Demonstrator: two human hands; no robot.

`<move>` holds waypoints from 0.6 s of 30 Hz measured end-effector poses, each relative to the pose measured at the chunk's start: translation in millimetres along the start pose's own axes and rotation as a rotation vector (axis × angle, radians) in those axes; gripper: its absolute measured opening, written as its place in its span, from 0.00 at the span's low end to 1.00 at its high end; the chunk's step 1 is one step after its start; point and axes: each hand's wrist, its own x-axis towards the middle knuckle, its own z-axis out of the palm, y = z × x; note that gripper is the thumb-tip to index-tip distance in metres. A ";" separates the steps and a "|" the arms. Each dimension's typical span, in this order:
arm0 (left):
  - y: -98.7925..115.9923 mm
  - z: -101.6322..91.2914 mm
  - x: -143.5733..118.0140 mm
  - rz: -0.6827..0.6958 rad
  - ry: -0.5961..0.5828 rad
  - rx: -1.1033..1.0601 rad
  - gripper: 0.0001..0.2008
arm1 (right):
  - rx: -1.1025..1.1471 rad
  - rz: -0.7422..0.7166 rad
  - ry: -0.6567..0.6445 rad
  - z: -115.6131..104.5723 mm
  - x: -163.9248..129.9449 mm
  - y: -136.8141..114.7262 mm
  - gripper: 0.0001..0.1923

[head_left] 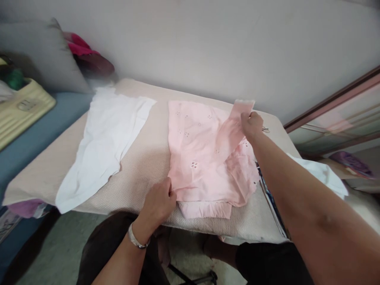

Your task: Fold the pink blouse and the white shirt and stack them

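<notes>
Between your two hands lies the pink garment [194, 148], spread over the pale beige cover [145, 162], with small cut-out flowers [194, 164] dotting its cloth and a gathered strip [204, 209] along the side nearest you. Your left hand [160, 202] is closed at its near left corner, thumb and fingers pinching the edge, while your right hand [251, 123] pinches a raised flap of the same cloth at the far right. Around your left wrist sits a silvery bangle [138, 239]. Just past the knuckles of your right hand is a small metallic item [265, 129], too small to make out. Beyond your left hand, to its left and apart from the pink cloth, a white cloth [103, 142] lies slanting across the cover; farther out that way are a yellow container [26, 109] and a grey cushion [41, 55]. Right of your right forearm, another white cloth [323, 174] is partly hidden, with something purple [353, 163] past it
</notes>
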 end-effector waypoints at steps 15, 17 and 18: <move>5.7 5.6 8.3 -0.123 0.065 0.112 0.07 | -0.261 -1.077 -0.543 -70.2 -310.4 91.4 0.26; 3.7 6.4 5.8 -0.109 0.085 0.064 0.08 | -0.200 -1.060 -0.500 -59.4 -306.2 94.9 0.20; 2.1 6.8 3.9 -0.088 0.084 0.028 0.09 | -0.148 -1.031 -0.480 -55.9 -304.0 94.7 0.18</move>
